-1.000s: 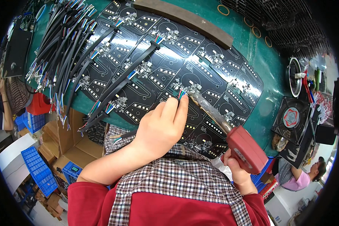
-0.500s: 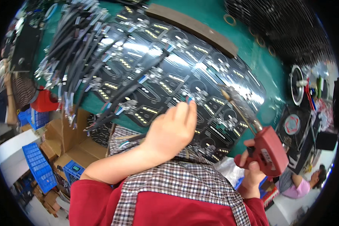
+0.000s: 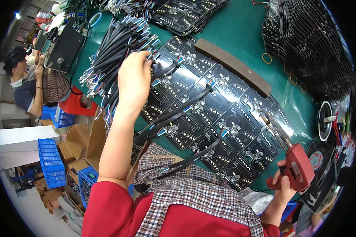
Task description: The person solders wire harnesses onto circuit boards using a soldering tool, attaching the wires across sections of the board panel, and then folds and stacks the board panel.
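My right hand is wrapped round the grip of a red soldering gun. Its metal tip points up and left over the right side of a black circuit board panel. At the upper left, my left hand reaches to a pile of black cables with stripped coloured wire ends. Its fingers are bent in and pinch at a cable end there; the grip is partly hidden. Several black cables lie across the panel, one cable running from a board toward my apron.
A brown bar lies along the panel's far edge. Stacked black boards stand at the far right, near rubber rings. More boards lie at the back. Cardboard boxes, a blue crate and a seated person are at left.
My left hand has left the wire end on the panel and moved up and left to the cable pile. A cable now lies where it was. The soldering gun stays in my right hand.
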`<state>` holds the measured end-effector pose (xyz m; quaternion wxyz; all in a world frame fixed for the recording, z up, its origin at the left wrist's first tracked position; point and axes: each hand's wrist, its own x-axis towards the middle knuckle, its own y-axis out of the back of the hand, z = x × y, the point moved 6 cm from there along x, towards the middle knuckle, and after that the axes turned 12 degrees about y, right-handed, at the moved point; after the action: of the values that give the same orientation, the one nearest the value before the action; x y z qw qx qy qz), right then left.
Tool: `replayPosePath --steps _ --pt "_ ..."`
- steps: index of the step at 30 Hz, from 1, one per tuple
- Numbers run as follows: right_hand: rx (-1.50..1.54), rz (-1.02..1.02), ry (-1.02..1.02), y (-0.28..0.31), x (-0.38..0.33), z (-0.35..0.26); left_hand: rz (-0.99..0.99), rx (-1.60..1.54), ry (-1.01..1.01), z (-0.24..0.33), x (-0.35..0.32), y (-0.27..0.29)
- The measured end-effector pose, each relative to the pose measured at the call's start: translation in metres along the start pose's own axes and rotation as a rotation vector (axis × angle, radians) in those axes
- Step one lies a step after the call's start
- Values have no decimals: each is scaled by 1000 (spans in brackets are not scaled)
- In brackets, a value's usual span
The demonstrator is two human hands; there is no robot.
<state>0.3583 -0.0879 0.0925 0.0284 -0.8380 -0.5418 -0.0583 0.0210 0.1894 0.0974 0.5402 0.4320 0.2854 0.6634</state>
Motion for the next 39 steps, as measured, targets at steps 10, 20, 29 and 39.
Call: replayPosePath --steps 10,20,29,39 --pt "-79 142 4 14 3 -4 2 232 -93 -13 21 -21" --pt "144 122 -9 12 43 6 -45 -192 -606 133 -45 -2" --pt "142 37 -210 -1 41 18 -256 -105 -704 152 -118 -72" --pt "103 3 -289 -9 33 13 -191 8 -779 160 -120 -69"
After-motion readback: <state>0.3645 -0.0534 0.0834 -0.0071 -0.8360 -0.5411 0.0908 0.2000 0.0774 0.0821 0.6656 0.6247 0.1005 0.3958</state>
